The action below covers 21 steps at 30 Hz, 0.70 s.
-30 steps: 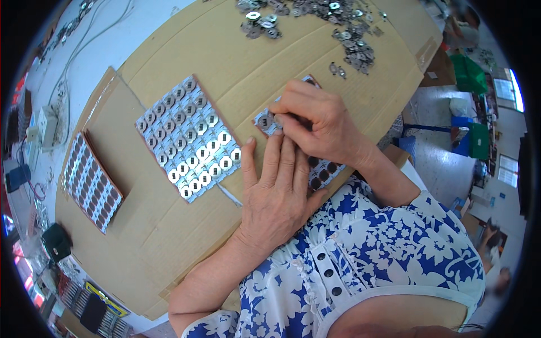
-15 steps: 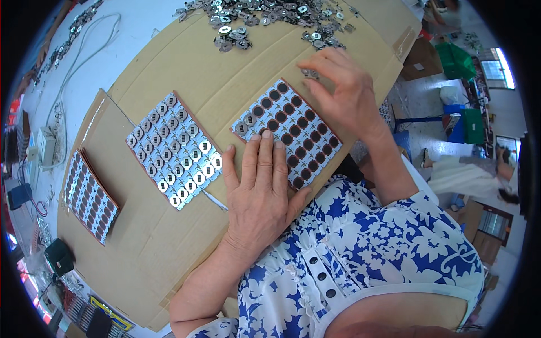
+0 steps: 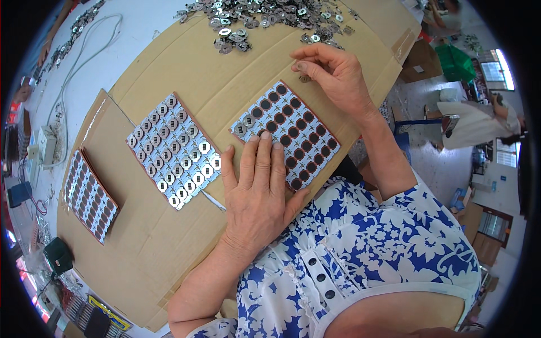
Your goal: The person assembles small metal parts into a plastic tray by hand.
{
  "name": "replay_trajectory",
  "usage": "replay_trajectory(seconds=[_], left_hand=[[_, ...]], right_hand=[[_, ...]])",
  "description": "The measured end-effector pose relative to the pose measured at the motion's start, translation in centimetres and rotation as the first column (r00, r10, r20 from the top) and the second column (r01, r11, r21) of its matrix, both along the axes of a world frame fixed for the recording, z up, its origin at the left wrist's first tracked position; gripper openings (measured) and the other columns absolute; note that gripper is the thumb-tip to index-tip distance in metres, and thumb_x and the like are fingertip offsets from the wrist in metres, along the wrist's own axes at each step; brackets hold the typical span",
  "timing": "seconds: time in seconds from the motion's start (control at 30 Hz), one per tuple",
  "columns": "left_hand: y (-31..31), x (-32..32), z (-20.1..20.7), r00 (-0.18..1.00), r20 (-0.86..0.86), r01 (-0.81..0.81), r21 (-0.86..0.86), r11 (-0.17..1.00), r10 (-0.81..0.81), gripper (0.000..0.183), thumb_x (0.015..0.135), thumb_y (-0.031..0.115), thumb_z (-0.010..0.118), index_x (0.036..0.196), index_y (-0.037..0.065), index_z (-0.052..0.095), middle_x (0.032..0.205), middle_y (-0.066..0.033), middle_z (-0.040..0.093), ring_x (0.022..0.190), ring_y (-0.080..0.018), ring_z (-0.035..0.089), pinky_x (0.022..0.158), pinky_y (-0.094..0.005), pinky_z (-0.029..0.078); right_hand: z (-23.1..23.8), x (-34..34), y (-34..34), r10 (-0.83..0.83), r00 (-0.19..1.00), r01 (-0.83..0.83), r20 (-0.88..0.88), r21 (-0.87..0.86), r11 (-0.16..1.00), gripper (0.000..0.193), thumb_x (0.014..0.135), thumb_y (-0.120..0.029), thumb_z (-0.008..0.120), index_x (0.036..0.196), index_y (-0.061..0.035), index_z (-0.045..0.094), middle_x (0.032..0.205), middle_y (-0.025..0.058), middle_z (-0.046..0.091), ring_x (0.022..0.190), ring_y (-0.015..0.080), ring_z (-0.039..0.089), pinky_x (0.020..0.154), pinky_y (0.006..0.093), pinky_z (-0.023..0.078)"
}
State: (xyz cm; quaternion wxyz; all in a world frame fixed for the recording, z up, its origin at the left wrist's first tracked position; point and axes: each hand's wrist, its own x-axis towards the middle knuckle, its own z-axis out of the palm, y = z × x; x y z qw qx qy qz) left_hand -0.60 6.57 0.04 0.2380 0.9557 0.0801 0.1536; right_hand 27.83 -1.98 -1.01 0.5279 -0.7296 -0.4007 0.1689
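My left hand (image 3: pixel 256 188) lies flat, its fingertips resting on the left edge of a white circuit-board panel (image 3: pixel 292 141) with rows of black round spots. Two grey round metal pieces (image 3: pixel 248 120) sit on that panel's far-left corner, just beyond my fingertips. Over the cardboard past the panel's far edge, my right hand (image 3: pixel 341 76) is closed, thumb and forefinger pinched together. A small round metal piece (image 3: pixel 304 79) shows under its thumb; the fingers partly hide it. Left of my left hand lies a second panel (image 3: pixel 174 149), covered with silvery round pieces.
A loose heap of metal pieces (image 3: pixel 253 17) spreads over the far side of the cardboard sheet (image 3: pixel 152 248). More dark-spotted panels (image 3: pixel 90 197) are stacked at the left. A pale cable (image 3: pixel 70 73) and a power strip (image 3: pixel 46 143) lie on the white table beyond.
My right hand has shifted slightly left, with its thumb and forefinger brought closer together. My left hand stays almost in place. In the right background, a person has moved.
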Motion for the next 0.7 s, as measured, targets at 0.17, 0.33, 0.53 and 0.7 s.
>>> replay_trajectory(seconds=[0.17,0.33,0.53,0.7], left_hand=[[0.0,0.0,0.2,1.000,-0.003,0.005,-0.003,1.000,-0.005,0.095,0.084,0.046,0.093,0.155,-0.007,0.058,0.162,-0.0274,0.058,0.148,-0.0459,0.055,0.125,-0.0698,0.034],[0.1,0.0,0.2,1.000,-0.002,0.018,-0.008,1.000,-0.018,0.087,0.088,0.047,0.086,0.147,-0.012,0.063,0.161,-0.0313,0.056,0.152,-0.0444,0.052,0.125,-0.0746,0.032],[0.0,-0.1,0.2,1.000,-0.020,-0.003,-0.012,1.000,0.003,0.093,0.086,0.046,0.092,0.155,-0.006,0.058,0.163,-0.0275,0.057,0.148,-0.0461,0.055,0.124,-0.0704,0.034],[-0.1,0.0,0.3,1.000,-0.010,0.008,0.000,1.000,-0.008,0.086,0.089,0.048,0.084,0.147,-0.013,0.064,0.161,-0.0307,0.057,0.152,-0.0442,0.052,0.126,-0.0737,0.031]], right_hand=[[1.1,0.5,-0.6,-0.093,0.953,0.114,0.289,-0.058,0.992,0.017,0.104,-0.004,0.076,0.120,-0.0010,0.082,0.105,0.0075,0.082,0.095,0.0131,0.078,0.086,0.0284,0.061],[2.5,0.3,-1.2,0.049,0.872,0.007,0.487,-0.112,0.994,0.015,0.099,-0.002,0.077,0.114,-0.0019,0.081,0.103,0.0097,0.079,0.089,0.0223,0.077,0.080,0.0328,0.061],[3.0,-1.0,-0.7,0.233,0.669,-0.088,0.706,-0.235,0.968,0.014,0.098,0.000,0.077,0.112,-0.0021,0.078,0.097,0.0080,0.077,0.085,0.0199,0.076,0.077,0.0325,0.060],[2.6,-6.6,0.9,0.220,0.953,-0.223,-0.206,0.008,0.975,0.011,0.100,0.001,0.075,0.111,0.0022,0.077,0.091,0.0050,0.080,0.085,0.0082,0.075,0.076,0.0272,0.061]])
